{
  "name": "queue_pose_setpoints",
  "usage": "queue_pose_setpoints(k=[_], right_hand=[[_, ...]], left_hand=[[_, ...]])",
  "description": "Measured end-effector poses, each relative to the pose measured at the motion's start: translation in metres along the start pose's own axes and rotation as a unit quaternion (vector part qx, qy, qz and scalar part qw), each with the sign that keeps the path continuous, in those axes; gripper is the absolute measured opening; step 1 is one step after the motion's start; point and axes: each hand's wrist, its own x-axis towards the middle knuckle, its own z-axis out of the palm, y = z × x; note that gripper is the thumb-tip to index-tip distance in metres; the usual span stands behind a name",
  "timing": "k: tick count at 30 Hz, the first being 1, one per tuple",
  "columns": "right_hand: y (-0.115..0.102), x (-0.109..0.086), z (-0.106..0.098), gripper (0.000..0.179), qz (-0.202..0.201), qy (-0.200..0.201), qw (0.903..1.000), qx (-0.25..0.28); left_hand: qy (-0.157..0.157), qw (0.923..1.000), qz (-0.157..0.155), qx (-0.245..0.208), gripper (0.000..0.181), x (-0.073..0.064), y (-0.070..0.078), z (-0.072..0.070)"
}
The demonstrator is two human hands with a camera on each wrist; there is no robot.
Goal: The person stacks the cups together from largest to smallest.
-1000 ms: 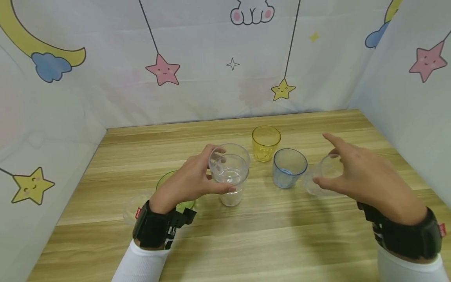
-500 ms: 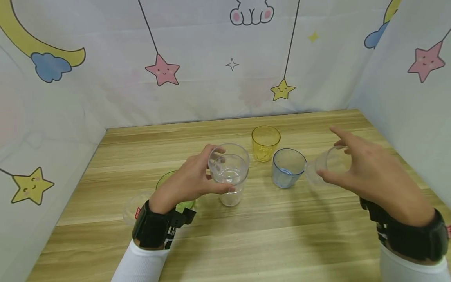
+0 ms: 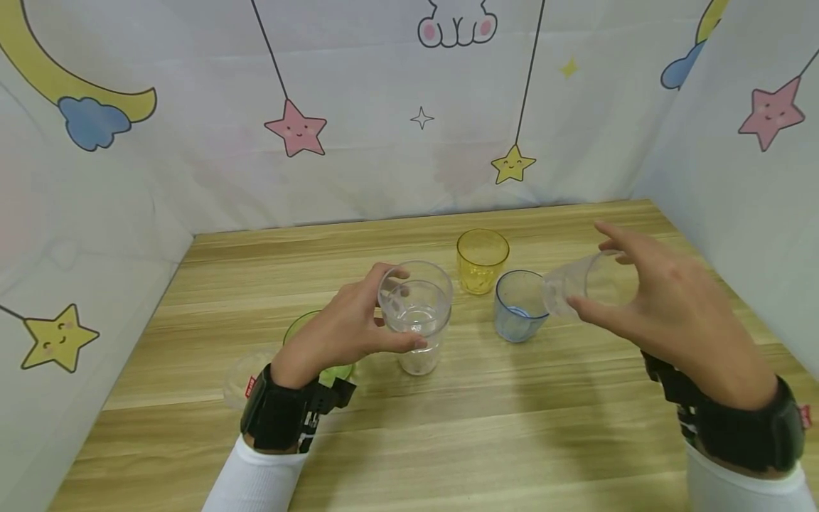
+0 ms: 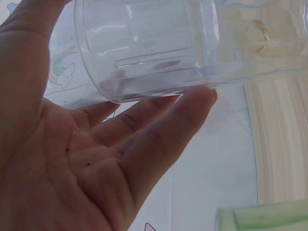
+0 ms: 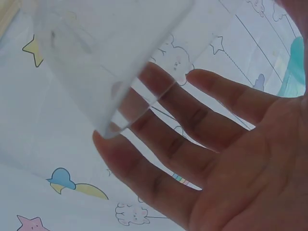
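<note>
My left hand (image 3: pixel 348 320) grips the upper of two clear cups (image 3: pixel 419 341), which stand upright, one stacked in the other. In the left wrist view the fingers curl round the side of the wider clear cup (image 4: pixel 149 53). Over on the right, my right hand (image 3: pixel 672 306) holds another clear cup (image 3: pixel 569 284) between thumb and fingers. That cup is tipped sideways, mouth toward the palm and base beside the blue cup (image 3: pixel 518 320). The right wrist view shows the fingertips at the cup's rim (image 5: pixel 113 127).
A yellow cup (image 3: pixel 481 267) stands behind the blue one. Partly hidden by the left forearm is a green cup (image 3: pixel 297 327), with a clear round-rimmed item (image 3: pixel 237 380) left of it. Printed cloth walls (image 3: pixel 377 178) border the wooden table (image 3: pixel 461 441).
My right hand has lifted the clear cup and tilted it further, then brought it left, so its base overlaps the blue cup's rim from above. The left hand stays where it was.
</note>
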Motion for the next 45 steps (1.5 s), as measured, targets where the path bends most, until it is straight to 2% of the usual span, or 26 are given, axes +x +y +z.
queue_pose_setpoints(k=[9,23,45], right_hand=[[-0.003,0.003,0.002,0.090,-0.034,0.048,0.9981,0.017],[-0.010,0.004,0.004,0.091,-0.037,0.080,0.9946,0.054],[-0.026,0.007,0.010,0.090,-0.065,0.122,0.9844,0.109]], left_hand=[[0.001,1.0000,0.003,-0.002,0.088,0.000,-0.001,0.000],[0.001,1.0000,0.002,0.005,0.090,0.000,-0.001,-0.001],[0.001,1.0000,0.004,0.007,0.089,-0.001,-0.001,0.000]])
